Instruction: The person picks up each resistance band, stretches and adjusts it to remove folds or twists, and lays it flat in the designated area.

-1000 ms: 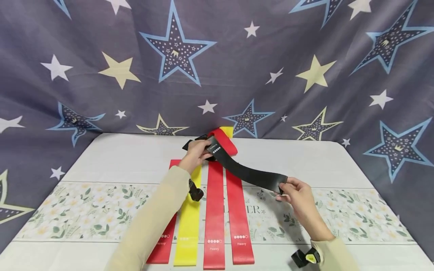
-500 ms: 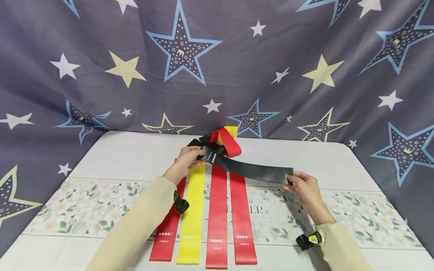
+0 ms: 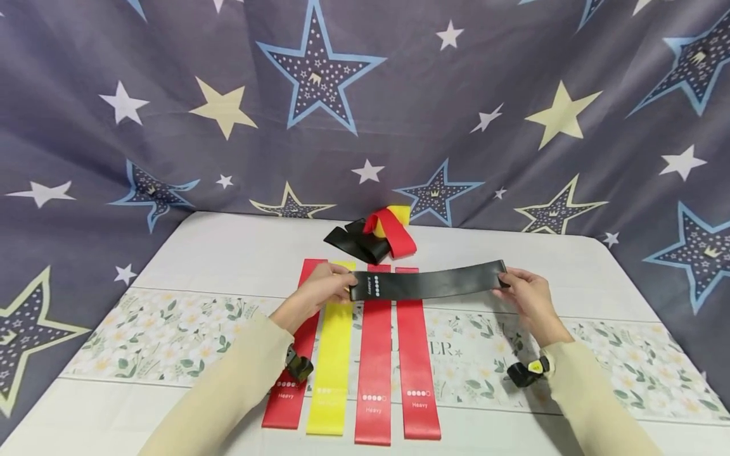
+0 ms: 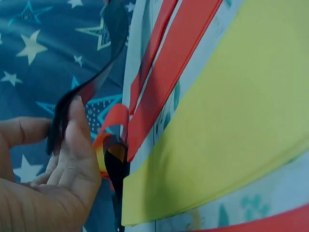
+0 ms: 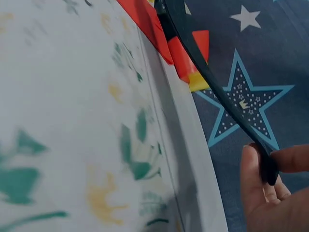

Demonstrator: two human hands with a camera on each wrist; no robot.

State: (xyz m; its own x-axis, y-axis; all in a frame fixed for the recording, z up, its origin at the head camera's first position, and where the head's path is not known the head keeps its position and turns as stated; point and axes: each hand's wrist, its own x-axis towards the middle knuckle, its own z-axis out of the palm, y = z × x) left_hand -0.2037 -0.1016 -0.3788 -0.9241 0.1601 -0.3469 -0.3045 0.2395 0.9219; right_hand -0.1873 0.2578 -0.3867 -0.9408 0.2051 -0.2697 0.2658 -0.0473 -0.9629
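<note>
A black resistance band (image 3: 428, 285) marked X-Heavy is stretched out flat between both hands, raised above the table. The left hand (image 3: 322, 288) pinches its printed end between thumb and fingers; in the left wrist view that end of the black band (image 4: 63, 111) lies between them. At the other end, the right hand (image 3: 527, 297) pinches the band, whose thin edge shows in the right wrist view (image 5: 227, 106). Beneath it lie a red band (image 3: 285, 405), a yellow band (image 3: 327, 367), a second red band (image 3: 373, 367) and a third red band (image 3: 419, 373), side by side, lengthwise.
Behind the held band, a loose pile has black bands (image 3: 356, 244), a red band (image 3: 397, 234) and a yellow band (image 3: 400, 214). A white table (image 3: 239, 247) with a floral strip (image 3: 165, 335) carries everything. A star-patterned cloth (image 3: 399, 114) hangs behind.
The left hand has drawn its end of the black band toward the person, away from the pile. The right hand has raised its end slightly, so the band now runs nearly level across.
</note>
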